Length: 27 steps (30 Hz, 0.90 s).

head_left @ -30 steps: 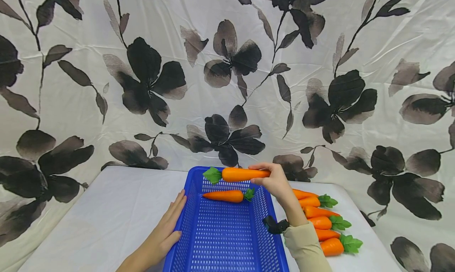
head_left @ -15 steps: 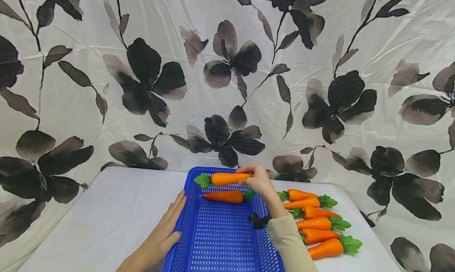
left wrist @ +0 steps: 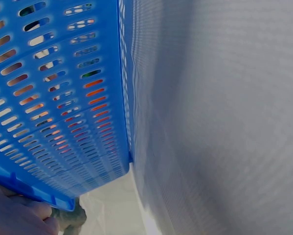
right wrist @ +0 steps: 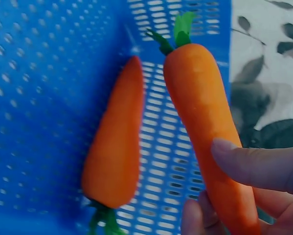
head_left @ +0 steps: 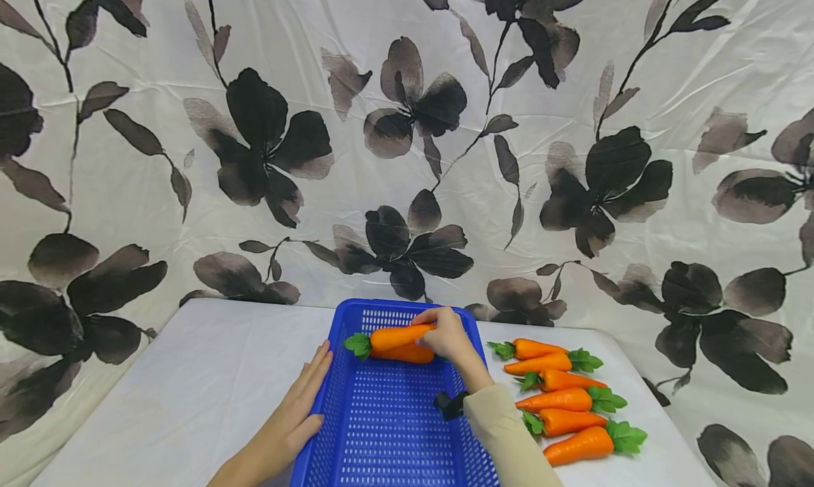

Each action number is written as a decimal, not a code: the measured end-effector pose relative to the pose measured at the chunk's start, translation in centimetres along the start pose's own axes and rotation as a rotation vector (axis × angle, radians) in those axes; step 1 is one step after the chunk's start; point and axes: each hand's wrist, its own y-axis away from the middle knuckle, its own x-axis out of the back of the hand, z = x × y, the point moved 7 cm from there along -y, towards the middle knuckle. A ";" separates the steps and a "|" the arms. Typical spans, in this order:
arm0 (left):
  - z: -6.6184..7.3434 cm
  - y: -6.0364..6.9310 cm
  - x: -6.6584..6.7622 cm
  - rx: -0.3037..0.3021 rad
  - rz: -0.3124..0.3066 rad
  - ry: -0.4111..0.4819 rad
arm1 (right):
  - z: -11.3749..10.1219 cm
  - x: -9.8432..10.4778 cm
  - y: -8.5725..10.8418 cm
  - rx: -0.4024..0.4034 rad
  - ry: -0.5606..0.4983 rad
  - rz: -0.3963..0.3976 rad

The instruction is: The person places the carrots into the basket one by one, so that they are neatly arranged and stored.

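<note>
A carrot (right wrist: 200, 107) with green leaves is pinched by my right hand (head_left: 445, 333) near its narrow end, its leafy end pointing left in the head view. It hangs inside the far end of the blue plastic basket (head_left: 407, 423). Below it, another carrot (right wrist: 114, 142) lies in the basket, pointing the opposite way; in the head view the held one partly covers it. My left hand (head_left: 289, 416) rests with straight fingers along the basket's left rim. The left wrist view shows the basket's slotted side wall (left wrist: 58, 98) and part of that hand.
Several carrots (head_left: 566, 400) lie in a column on the white table (head_left: 159, 395), right of the basket, their leafy ends alternating left and right. A black strap-like piece (head_left: 450, 405) sits at the right wrist. Behind the table hangs a floral cloth (head_left: 407, 155).
My right hand has moved left and down with the carrot, from above the basket's far right rim into the basket over the lying carrot. My left hand stays put.
</note>
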 end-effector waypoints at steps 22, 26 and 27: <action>0.1 0.0 -0.1 0.006 -0.005 0.002 | 1.5 -2.9 0.6 0.017 0.191 -0.151; 0.2 0.0 0.0 -0.009 0.013 -0.004 | 1.7 -3.1 0.8 -0.016 0.297 -0.112; 0.2 -0.1 0.0 -0.012 0.017 -0.008 | 1.7 -3.2 0.9 -0.021 0.323 -0.105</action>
